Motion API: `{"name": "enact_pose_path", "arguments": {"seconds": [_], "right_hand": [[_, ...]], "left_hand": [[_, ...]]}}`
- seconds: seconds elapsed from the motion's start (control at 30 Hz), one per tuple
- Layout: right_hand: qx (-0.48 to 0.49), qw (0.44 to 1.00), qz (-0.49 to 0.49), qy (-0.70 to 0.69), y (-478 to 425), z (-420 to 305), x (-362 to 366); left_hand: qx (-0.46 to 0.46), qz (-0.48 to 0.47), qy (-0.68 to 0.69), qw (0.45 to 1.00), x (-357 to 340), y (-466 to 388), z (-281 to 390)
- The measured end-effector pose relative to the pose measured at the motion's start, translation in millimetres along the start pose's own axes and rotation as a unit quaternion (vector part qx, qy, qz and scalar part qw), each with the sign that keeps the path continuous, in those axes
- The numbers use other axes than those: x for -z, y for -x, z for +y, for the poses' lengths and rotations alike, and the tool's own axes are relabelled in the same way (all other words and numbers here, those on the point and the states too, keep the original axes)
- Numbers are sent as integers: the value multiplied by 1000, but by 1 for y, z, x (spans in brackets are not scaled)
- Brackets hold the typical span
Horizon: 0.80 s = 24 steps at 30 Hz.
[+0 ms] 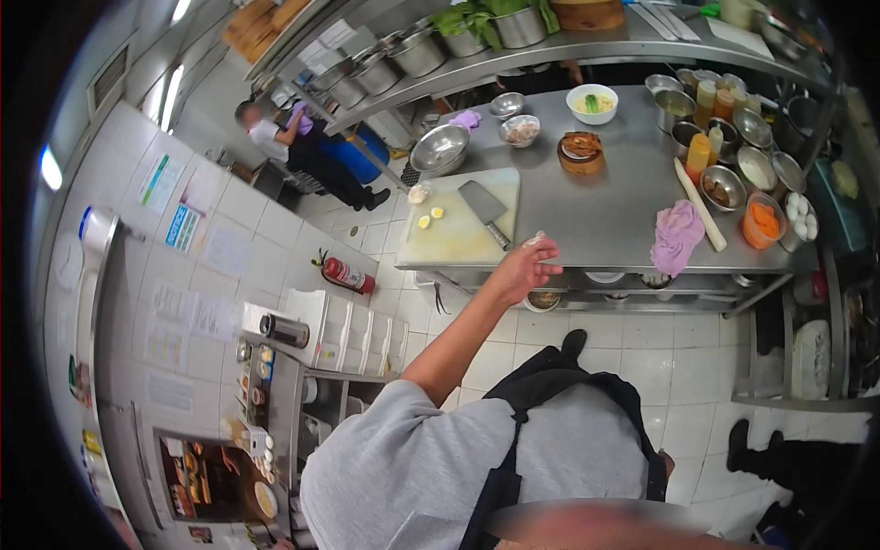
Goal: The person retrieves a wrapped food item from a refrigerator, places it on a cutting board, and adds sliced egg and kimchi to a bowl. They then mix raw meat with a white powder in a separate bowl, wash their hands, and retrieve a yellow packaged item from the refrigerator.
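My left hand (535,265) is held out over the front edge of the steel counter (619,234), its fingers apart and holding nothing. White residue clings to the fingers. Just beyond it lies a cleaver (485,206) on a stained white cutting board (454,244), handle toward me. Two halves of a boiled egg (431,218) rest left of the blade, and a small pale round item (418,194) sits at the board's left edge. On my right side only a sliver of skin shows beside the apron, so my right hand is largely hidden.
Right of my hand are a purple cloth (677,237), a rolling pin (699,204) and several sauce bottles (698,155). Farther back stand a noodle bowl (592,103) and a bamboo steamer (581,152). A co-worker (295,148) stands back left; another's legs (797,460) show right. An overhead shelf (440,75) spans the counter.
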State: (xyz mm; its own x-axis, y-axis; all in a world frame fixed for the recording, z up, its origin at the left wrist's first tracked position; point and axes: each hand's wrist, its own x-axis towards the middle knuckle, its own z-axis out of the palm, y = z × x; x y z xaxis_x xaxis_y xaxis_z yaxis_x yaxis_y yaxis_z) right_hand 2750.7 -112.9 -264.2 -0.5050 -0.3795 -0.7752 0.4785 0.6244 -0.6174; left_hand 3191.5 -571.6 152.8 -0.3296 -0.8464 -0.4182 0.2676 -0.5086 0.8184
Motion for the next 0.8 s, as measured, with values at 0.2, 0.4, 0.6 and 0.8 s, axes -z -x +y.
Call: {"name": "enact_pose_path", "arguments": {"seconds": [0.2,0.4,0.6,0.8], "right_hand": [[92,987,-100,81,-63,-37,-17],[3,999,-9,-40,2,-129,-40],[-47,994,99,-16,53,-93,-57],[-96,989,108,-32,121,-33,-109]], "left_hand": [[-70,79,79,991,45,53,13],[-111,52,172,977,79,46,28],[-120,18,203,972,134,41,60],[-119,45,215,968,212,46,70]]}}
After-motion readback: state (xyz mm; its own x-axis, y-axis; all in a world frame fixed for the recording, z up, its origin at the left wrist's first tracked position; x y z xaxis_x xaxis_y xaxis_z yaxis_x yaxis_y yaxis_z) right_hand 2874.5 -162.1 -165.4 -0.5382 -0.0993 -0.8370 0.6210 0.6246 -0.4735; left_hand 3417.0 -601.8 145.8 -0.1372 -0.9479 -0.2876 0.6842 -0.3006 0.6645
